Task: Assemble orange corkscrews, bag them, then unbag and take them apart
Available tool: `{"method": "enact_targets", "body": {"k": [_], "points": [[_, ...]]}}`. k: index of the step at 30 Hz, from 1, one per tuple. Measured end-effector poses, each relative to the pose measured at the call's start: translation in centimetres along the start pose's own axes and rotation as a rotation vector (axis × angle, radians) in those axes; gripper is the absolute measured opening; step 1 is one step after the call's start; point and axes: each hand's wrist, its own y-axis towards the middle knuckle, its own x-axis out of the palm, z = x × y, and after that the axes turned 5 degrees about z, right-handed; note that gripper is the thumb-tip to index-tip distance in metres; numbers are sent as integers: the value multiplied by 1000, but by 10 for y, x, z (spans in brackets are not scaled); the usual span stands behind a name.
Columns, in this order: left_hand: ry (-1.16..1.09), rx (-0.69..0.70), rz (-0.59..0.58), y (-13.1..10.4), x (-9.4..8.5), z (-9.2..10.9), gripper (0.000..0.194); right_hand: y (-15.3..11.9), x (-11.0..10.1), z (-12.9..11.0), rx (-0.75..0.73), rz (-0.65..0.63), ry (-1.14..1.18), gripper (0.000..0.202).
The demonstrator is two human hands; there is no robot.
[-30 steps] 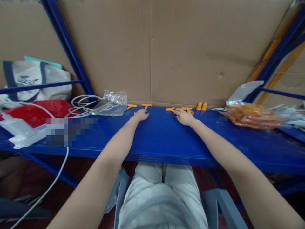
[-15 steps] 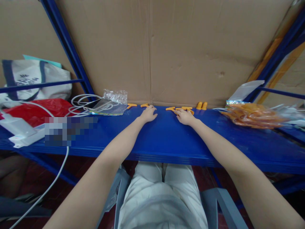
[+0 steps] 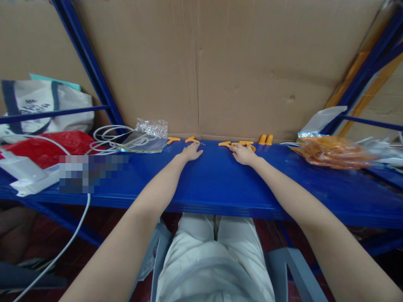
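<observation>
My left hand lies palm down on the blue table, fingers spread. Just beyond its fingertips is an orange T-handled corkscrew, its thin metal spiral showing to the right. Another orange T-shaped handle lies further left, beside a clear plastic bag. My right hand rests on the table, fingers stretched out and touching or very near a small group of orange T-shaped pieces. One more orange handle lies at its left fingertips. Two orange tapered caps stand upright behind it, to the right.
The blue table backs onto a cardboard wall. On the left are a clear bag, coiled white cable, red plastic and a white power strip. A bag of orange pieces lies right.
My left hand has drawn back slightly towards me and to the left, uncovering the corkscrew's metal spiral. My right hand stays nearly in place.
</observation>
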Motion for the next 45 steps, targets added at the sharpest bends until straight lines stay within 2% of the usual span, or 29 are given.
{"method": "enact_targets", "body": {"k": [3, 10, 23, 30, 36, 41, 45], "points": [[-7, -30, 17, 0, 1, -1, 61, -1, -1, -1, 0, 3, 0, 57], [36, -83, -30, -3, -1, 3, 57, -2, -4, -3, 13, 6, 12, 57], [37, -79, 20, 1, 4, -4, 57, -5, -11, -8, 39, -21, 6, 57], [55, -104, 7, 3, -3, -3, 57, -5, -10, -7, 27, -9, -5, 56], [149, -18, -15, 17, -12, -1, 58, -5, -9, -6, 29, -12, 9, 56], [188, 30, -52, 34, -12, 6, 63, -1, -8, -1, -15, 27, 49, 52], [214, 52, -19, 36, -11, 12, 56, -1, -12, 4, 63, 106, 127, 52]]}}
